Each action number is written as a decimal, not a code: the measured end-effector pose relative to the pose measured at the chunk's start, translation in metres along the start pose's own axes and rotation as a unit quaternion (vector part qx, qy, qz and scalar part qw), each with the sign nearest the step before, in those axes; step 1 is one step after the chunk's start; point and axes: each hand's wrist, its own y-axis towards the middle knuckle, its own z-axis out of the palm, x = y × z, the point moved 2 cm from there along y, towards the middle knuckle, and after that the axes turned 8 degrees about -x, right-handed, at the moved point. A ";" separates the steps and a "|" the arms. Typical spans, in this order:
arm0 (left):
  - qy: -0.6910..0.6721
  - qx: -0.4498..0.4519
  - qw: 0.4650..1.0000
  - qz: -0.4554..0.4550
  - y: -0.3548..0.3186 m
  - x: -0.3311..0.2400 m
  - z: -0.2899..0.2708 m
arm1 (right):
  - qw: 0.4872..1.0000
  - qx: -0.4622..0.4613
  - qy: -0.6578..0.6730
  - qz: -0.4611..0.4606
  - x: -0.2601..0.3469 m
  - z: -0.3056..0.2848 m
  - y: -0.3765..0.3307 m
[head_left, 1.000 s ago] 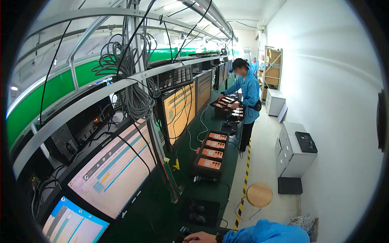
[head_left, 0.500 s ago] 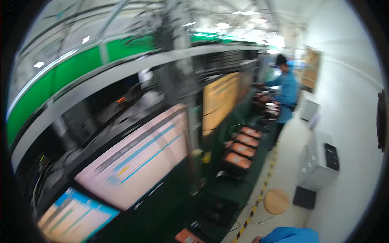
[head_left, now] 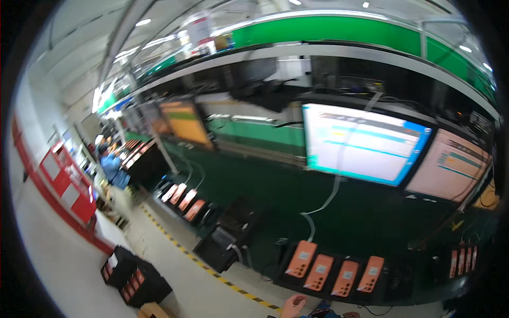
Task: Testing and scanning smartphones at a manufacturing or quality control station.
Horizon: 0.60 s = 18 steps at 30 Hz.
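Note:
Low at the lower edge my left hand [head_left: 292,306] comes into view with its fingers curled in; what they hold, if anything, does not show. Only a sliver of my right hand [head_left: 351,315] is visible to its right, its fingers cut off by the edge. Just beyond both hands, several orange phones lie backs up in a row on a black tray [head_left: 283,273], camera rings toward me. The leftmost phone [head_left: 301,258] has a white cable at its far end. Neither hand touches these phones.
A dark green bench [head_left: 260,175] carries a bright monitor [head_left: 360,143] and a second monitor [head_left: 450,164]. More phones [head_left: 188,199] lie farther left. Black bins [head_left: 135,281] stand on the floor beyond yellow-black tape [head_left: 212,272]. A person in blue [head_left: 111,167] works at the far left.
My view has swung from the right along the bench to the left. The phone row and my left hand now show at the lower edge; the blue sleeve seen there earlier is gone.

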 end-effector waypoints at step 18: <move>-0.222 -0.173 0.957 -0.075 0.010 0.066 -0.319 | 0.913 0.107 -0.362 -0.152 0.179 0.475 -0.022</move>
